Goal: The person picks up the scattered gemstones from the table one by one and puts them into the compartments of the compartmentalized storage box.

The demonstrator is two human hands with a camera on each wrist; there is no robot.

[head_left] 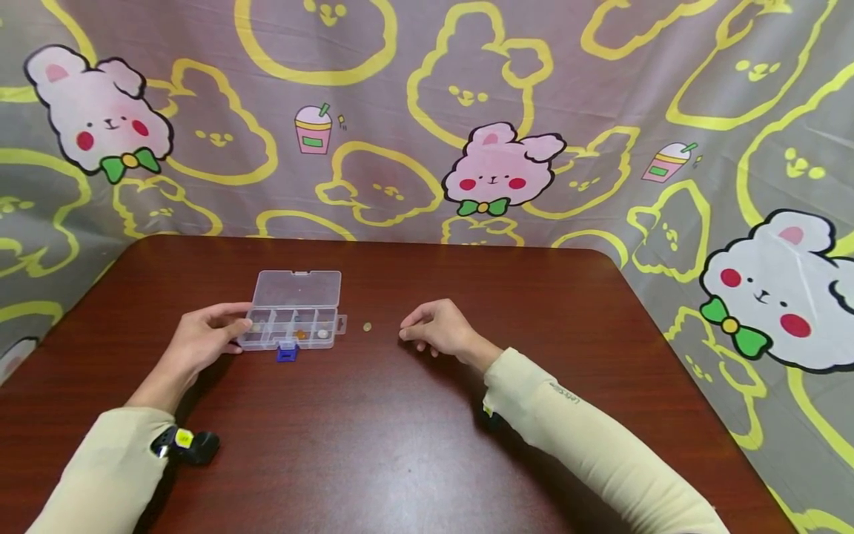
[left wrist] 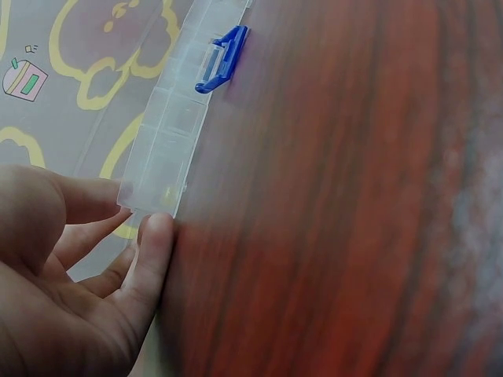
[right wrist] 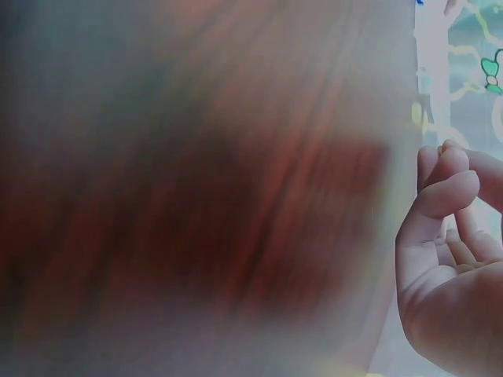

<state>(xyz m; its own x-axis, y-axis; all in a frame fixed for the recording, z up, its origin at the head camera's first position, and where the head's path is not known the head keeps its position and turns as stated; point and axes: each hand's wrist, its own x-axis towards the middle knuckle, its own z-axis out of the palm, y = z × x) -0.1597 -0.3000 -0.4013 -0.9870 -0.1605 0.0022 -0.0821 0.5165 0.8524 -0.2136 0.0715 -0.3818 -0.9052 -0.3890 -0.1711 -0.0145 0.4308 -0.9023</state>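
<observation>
A clear plastic compartment box [head_left: 290, 343] lies on the table with its lid [head_left: 299, 289] folded back and its blue latch [head_left: 287, 353] hanging at the front. My left hand [head_left: 203, 334] grips the box's left end; in the left wrist view the thumb [left wrist: 157, 236] is against its corner. Inside lie an orange piece [head_left: 300, 334], a white piece [head_left: 323, 334] and a pale yellowish one at the left. A small yellowish-green bead-like piece [head_left: 367, 326] sits right of the box. My right hand [head_left: 443, 328] is right of that piece, fingers loosely bent, nothing visible in them.
The dark reddish-brown wooden table [head_left: 400, 430] extends around the box and hands. Behind it and at the sides hangs a grey curtain [head_left: 394, 96] with rabbit and cup prints. The box's hanging tab [head_left: 342, 324] sticks out at its right end.
</observation>
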